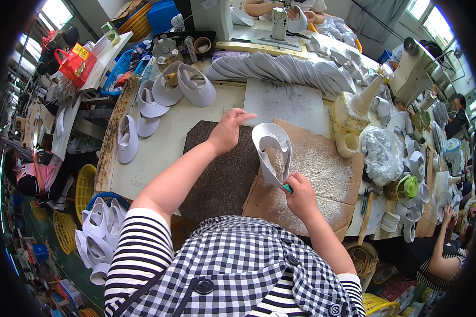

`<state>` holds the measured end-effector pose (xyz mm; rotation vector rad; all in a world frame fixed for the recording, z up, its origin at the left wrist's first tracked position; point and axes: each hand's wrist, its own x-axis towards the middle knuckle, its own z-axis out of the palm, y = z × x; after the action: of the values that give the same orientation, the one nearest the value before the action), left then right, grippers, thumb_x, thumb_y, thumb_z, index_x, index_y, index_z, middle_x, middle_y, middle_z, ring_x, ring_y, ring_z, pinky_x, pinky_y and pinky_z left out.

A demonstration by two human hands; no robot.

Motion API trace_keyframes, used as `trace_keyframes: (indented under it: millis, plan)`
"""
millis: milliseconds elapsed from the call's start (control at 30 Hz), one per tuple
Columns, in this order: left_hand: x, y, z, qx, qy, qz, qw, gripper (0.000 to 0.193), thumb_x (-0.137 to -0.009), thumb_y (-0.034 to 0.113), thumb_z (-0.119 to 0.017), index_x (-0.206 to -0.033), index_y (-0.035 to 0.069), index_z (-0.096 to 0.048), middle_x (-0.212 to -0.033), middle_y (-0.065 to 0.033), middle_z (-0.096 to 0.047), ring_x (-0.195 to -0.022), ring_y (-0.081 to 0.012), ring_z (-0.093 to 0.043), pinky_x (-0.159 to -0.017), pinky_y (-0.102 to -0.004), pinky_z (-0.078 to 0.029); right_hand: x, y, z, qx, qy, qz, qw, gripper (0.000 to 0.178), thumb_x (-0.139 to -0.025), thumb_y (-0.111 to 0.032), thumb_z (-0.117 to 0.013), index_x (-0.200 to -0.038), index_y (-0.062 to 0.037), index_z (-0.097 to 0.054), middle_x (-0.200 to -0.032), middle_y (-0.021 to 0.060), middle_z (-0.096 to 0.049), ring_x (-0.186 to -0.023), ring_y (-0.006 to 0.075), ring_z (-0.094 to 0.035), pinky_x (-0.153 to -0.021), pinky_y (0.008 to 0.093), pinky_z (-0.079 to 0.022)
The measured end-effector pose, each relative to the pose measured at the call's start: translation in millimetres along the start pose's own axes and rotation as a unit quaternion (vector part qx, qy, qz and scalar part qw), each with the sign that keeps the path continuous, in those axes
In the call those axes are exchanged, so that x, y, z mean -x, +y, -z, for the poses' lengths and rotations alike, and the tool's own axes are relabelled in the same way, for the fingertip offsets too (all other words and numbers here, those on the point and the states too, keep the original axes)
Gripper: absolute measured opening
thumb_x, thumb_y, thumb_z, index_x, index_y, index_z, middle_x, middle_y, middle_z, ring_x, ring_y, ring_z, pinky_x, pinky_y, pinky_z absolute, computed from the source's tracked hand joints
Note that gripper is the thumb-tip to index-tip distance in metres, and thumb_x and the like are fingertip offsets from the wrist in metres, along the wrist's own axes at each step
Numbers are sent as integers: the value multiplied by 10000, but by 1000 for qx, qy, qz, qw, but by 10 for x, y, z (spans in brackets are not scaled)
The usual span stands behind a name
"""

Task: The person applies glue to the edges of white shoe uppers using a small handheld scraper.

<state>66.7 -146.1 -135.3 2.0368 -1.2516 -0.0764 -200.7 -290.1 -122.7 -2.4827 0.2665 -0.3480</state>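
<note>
Table (161,150): cardboard (328,158) right, dark mat (225,182) left. Back row of flat white shoe pieces (280,71), probably plenty left. Shaped uppers (127,138) at left edge look done. Current upper (266,165) is by the mat/cardboard border, likely unfinished. Right hand (301,198) at its near end, closed round green thing (287,187). Left hand (226,131) over mat, part-curled; can't tell if pinching anything.
</note>
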Motion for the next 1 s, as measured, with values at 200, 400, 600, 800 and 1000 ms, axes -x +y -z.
trace_keyframes:
  millis: [200,400,600,800,1000]
  plan:
    - [9,448,284,-79,-135,-201,967,733,-685,-137,-522,-1250,327,-572,-1375,-72,-400,-1315,-270,-343,-1099,-399,-295,-136,-311,440,-63,19,20,998,147,-740,14,-673,-844,-54,-594,-905,94,-579,-839,301,-586,-711,369,-476]
    - [116,883,714,2,-307,-221,926,468,-629,-41,-615,-1059,145,-619,-1380,-74,-421,-1372,-316,-274,-1118,-465,-210,50,-373,1058,-269,-73,2,960,150,-740,39,-681,-821,-53,-594,-958,60,-553,-921,190,-559,-797,320,-455]
    - [494,1377,876,496,-411,-1,765,427,-778,234,-711,-1143,65,-569,-1363,-130,-460,-1344,-261,-321,-1120,-436,-226,485,-49,1013,-706,-52,-6,706,185,-853,-208,-683,-863,-55,-578,-1059,81,-523,-1006,194,-517,-874,343,-431]
    - [806,1679,921,583,-293,109,750,650,-778,70,-727,-1359,37,-437,-1268,-103,-550,-1167,-195,-520,-1022,-366,-381,594,4,857,-780,-12,-58,623,237,-897,-247,-635,-973,-41,-544,-1051,89,-548,-961,197,-567,-842,338,-477]
    - [1175,1408,956,532,-249,206,782,629,-795,113,-729,-1342,11,-435,-1212,-89,-580,-1113,-165,-551,-967,-323,-436,595,-214,759,-746,-36,-146,649,241,-938,-258,-569,-1008,-31,-526,-919,89,-608,-837,186,-608,-773,330,-498]
